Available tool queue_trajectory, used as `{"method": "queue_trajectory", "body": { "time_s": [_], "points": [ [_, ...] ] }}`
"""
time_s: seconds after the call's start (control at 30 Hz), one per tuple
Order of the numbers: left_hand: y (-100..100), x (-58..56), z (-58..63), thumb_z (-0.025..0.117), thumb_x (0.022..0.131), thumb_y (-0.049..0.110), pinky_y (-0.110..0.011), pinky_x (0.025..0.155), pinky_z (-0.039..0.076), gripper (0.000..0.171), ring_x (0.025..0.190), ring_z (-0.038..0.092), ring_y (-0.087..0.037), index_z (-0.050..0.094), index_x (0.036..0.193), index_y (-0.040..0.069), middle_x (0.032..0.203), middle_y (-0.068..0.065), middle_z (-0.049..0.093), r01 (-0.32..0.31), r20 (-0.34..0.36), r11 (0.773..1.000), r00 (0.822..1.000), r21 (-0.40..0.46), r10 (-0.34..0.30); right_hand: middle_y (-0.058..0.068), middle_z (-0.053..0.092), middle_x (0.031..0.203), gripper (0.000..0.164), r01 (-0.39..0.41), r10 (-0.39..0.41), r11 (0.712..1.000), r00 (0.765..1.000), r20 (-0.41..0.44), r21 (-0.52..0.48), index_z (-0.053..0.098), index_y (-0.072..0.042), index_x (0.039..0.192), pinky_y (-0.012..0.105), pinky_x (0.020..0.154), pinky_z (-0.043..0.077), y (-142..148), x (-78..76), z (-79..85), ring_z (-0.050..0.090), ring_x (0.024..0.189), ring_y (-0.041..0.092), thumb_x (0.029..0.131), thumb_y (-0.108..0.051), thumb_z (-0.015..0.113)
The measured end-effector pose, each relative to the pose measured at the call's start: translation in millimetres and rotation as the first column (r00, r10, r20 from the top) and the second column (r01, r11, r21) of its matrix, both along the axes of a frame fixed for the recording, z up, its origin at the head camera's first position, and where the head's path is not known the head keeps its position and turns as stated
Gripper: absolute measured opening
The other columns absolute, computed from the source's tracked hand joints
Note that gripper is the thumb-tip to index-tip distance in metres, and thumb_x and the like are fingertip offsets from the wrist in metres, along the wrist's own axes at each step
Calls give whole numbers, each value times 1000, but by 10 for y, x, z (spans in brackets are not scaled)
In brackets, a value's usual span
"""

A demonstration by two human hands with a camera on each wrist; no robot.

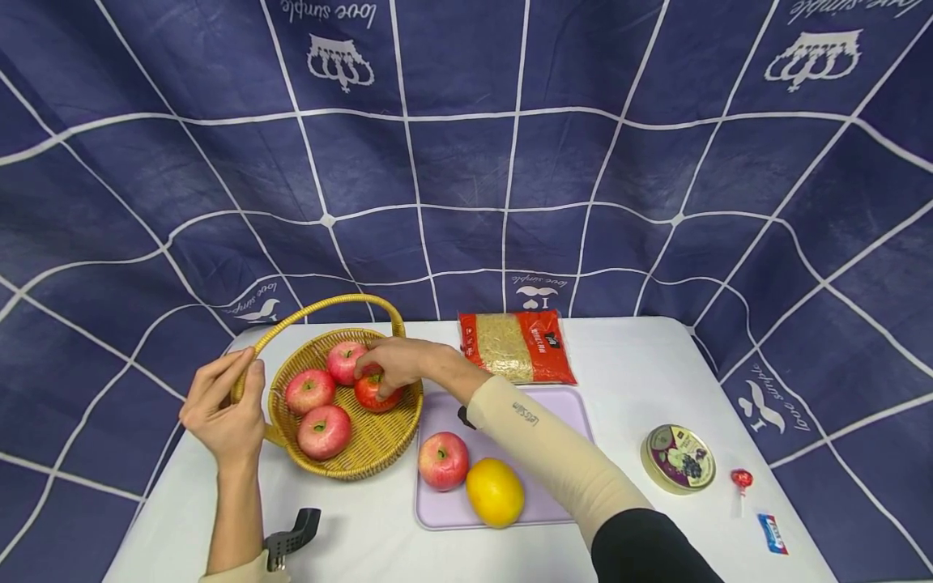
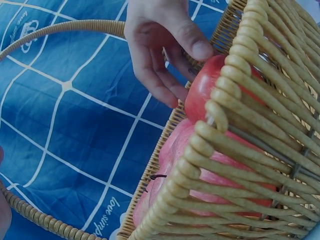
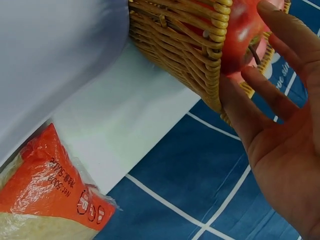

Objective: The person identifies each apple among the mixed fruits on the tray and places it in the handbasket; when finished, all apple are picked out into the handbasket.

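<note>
My left hand (image 1: 224, 409) grips the arched handle of a yellow wicker basket (image 1: 389, 437) on the left of the table. Three pink apples (image 1: 324, 431) and a redder apple (image 1: 373, 393) lie in the basket. Over its right side reaches my right hand (image 1: 403, 362), fingers spread and fairly straight around the redder apple. In the right wrist view that apple (image 3: 241, 37) shows its stem, with the fingertips close beside it. Seen from the left wrist, the thumb of the right hand (image 2: 155, 50) is right at the apple's top.
A lilac tray (image 1: 543, 506) bears another apple (image 1: 443, 461) and a yellow lemon-like fruit (image 1: 495, 492). Behind it lies a red bag of grain (image 1: 517, 347). Toward the right are a round tin (image 1: 678, 459), a red lollipop (image 1: 741, 478) and a small blue packet (image 1: 773, 534).
</note>
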State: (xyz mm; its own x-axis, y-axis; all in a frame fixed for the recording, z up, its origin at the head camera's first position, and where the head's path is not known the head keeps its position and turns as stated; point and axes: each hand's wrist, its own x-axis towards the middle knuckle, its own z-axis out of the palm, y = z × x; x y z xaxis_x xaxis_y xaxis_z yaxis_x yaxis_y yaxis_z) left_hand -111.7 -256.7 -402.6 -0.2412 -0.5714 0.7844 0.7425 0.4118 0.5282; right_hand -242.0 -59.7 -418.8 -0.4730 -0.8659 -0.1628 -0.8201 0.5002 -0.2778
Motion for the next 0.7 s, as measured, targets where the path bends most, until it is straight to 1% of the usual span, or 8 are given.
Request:
{"method": "queue_trajectory", "body": {
  "time_s": [0.17, 0.33, 0.47, 0.6, 0.7],
  "points": [
    [2, -3, -1, 78, 75, -9, -18, 81, 56, 14, 86, 70, -14, 74, 85, -17, 88, -19, 75, -6, -5, 1000, 1000, -6, 6, -2, 57, 129, 51, -46, 49, 996, 998, 39, -74, 68, -26, 127, 16, 98, 42, 89, 8, 43, 54, 113, 11, 79, -34, 84],
    [6, -9, -11, 78, 75, -10, -19, 82, 56, 13, 87, 70, -14, 74, 85, -17, 88, -20, 75, -8, -6, 1000, 1000, -7, 8, -1, 60, 125, 47, -78, 102, 981, 987, 127, -177, 67, -22, 126, 15, 94, 42, 239, 0, 50, 56, 111, 16, 83, -32, 82],
    [2, -17, -23, 78, 74, -9, -19, 82, 56, 13, 87, 70, -15, 74, 85, -17, 88, -20, 75, -6, -5, 1000, 1000, -8, 6, 2, 62, 122, 47, -60, 112, 970, 972, 208, -237, 67, -23, 128, 18, 90, 45, 377, 10, 48, 58, 107, 18, 84, -32, 82],
    [-15, -26, -40, 78, 74, -9, -19, 82, 56, 14, 87, 70, -15, 74, 85, -16, 88, -21, 75, -11, -3, 1000, 1000, -9, 11, 4, 62, 123, 51, -24, 99, 966, 954, 281, -259, 66, -23, 130, 23, 92, 50, 503, 47, 40, 60, 105, 19, 83, -35, 82],
    [-23, -29, -53, 78, 74, -9, -18, 81, 56, 14, 86, 70, -14, 74, 85, -16, 88, -20, 75, -16, 2, 1000, 1000, -9, 16, 5, 62, 123, 50, -20, 110, 961, 942, 318, -274, 66, -22, 130, 28, 95, 52, 582, 94, 38, 61, 105, 20, 84, -35, 82]
  ]
}}
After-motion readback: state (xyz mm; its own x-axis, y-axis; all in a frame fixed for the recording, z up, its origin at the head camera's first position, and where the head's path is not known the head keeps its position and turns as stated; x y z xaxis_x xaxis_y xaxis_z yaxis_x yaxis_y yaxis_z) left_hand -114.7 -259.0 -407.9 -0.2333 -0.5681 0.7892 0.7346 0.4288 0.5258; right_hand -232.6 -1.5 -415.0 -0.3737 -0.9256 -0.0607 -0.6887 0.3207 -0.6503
